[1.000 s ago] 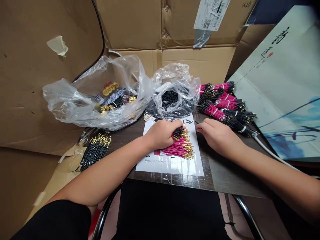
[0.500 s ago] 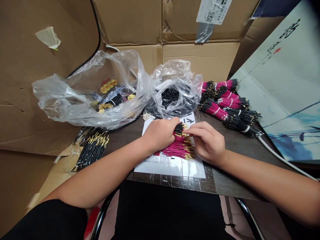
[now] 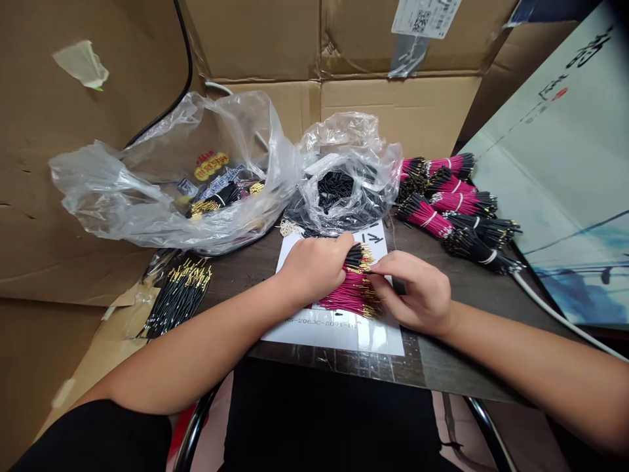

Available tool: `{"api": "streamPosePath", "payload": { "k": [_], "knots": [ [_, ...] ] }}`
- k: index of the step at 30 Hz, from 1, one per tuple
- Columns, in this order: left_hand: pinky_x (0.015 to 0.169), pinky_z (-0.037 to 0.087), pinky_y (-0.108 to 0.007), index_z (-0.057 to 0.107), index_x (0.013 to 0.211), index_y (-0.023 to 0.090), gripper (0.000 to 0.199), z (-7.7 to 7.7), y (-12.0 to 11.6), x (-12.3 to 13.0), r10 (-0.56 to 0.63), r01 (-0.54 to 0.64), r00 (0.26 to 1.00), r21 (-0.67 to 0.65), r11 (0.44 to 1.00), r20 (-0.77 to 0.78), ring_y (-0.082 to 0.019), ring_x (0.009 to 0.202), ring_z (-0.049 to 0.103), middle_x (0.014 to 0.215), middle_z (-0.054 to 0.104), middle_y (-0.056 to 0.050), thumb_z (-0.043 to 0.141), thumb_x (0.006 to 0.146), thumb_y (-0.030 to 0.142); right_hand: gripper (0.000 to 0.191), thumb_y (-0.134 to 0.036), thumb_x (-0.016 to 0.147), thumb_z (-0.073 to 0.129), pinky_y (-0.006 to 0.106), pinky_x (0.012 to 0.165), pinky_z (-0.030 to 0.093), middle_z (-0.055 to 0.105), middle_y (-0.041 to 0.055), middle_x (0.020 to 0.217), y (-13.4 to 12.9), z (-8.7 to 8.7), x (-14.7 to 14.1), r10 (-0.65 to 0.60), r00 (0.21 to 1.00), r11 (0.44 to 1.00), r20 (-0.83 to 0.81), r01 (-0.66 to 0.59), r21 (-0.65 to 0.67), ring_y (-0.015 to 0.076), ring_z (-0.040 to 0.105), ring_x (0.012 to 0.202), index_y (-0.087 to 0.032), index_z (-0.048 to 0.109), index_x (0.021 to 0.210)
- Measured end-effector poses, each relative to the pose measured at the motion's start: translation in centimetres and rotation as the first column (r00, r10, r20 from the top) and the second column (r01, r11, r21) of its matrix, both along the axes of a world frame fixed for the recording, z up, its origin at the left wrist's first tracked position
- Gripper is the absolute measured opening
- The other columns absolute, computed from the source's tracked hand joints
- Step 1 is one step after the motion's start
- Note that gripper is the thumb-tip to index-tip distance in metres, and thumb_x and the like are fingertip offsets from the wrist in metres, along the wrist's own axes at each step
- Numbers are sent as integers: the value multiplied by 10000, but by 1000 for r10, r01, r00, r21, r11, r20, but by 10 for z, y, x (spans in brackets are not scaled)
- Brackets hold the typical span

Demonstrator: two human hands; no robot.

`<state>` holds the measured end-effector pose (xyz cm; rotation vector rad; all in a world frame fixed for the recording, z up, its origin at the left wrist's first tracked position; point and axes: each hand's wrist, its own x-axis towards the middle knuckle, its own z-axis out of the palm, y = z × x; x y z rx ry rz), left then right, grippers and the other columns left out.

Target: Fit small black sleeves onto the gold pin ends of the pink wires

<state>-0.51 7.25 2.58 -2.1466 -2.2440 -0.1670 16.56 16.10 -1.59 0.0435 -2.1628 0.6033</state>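
My left hand (image 3: 317, 267) is closed over a bundle of pink wires (image 3: 346, 295) with gold pin ends pointing right. Toward the top of this bundle, several wires wear black sleeves (image 3: 352, 254) just short of their gold tips. At those tips my right hand (image 3: 417, 292) pinches a small black sleeve (image 3: 369, 272) between thumb and forefinger. Beneath the bundle lies a white printed sheet (image 3: 339, 337), partly covered by my left hand and the wires. Just behind my hands, a clear plastic bag (image 3: 363, 203) stands with its mouth open on a heap of loose black sleeves (image 3: 335, 187).
A larger clear bag (image 3: 122, 216) at the left holds gold-tipped wire bundles. Black wires (image 3: 179, 295) lie on cardboard at the left edge. Tied pink bundles (image 3: 427, 215) and black bundles (image 3: 484, 252) are piled at right, near a white cable (image 3: 555, 308). Cardboard walls (image 3: 398, 108) stand behind.
My right hand has shifted slightly down and right along the gold tips, and a black sleeve now shows in its pinch. My left hand keeps its hold. The view has tilted slightly.
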Motion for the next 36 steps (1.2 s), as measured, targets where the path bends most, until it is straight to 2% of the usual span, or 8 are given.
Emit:
{"api": "streamPosePath", "payload": {
  "k": [6,13,24,31,36],
  "knots": [
    [579,468,-329,543,1058,206,289,-4,0,0,-29,29,1000,27,999,-3,-276,730,688,798,709,-55,463,782,175,447,-2,737,649,292,669,529,639,37,832,0,0,-1,-14,1000,1000,13,14,1,131,590,714,-169,556,1141],
    [585,473,-332,540,1047,196,264,-5,1,0,-30,30,999,6,1000,-18,-285,736,688,797,705,-65,471,792,190,415,-34,757,635,289,744,551,673,42,910,1,0,-2,-27,1000,1000,10,27,5,143,644,799,-183,563,1138],
    [648,478,-323,539,1023,181,201,-2,0,4,-13,12,1000,-48,999,-7,-267,776,684,852,706,-73,473,840,228,415,-48,747,642,274,592,504,631,20,779,-1,2,-1,-41,999,999,30,42,-28,128,585,645,-192,549,1125],
    [634,482,-334,536,1034,181,248,-3,1,4,-15,13,1000,-57,998,-19,-283,771,685,833,706,-76,487,792,179,402,-58,766,623,291,603,512,632,19,772,0,0,-2,-31,999,999,26,31,11,135,585,651,-201,548,1134],
    [616,480,-336,535,1040,179,240,-5,0,5,-39,39,999,-36,999,-15,-281,754,685,827,707,-73,475,807,188,369,-87,799,595,292,616,522,620,11,765,-1,0,-4,-23,998,1000,51,23,6,130,572,641,-218,539,1139]
  ]
}}
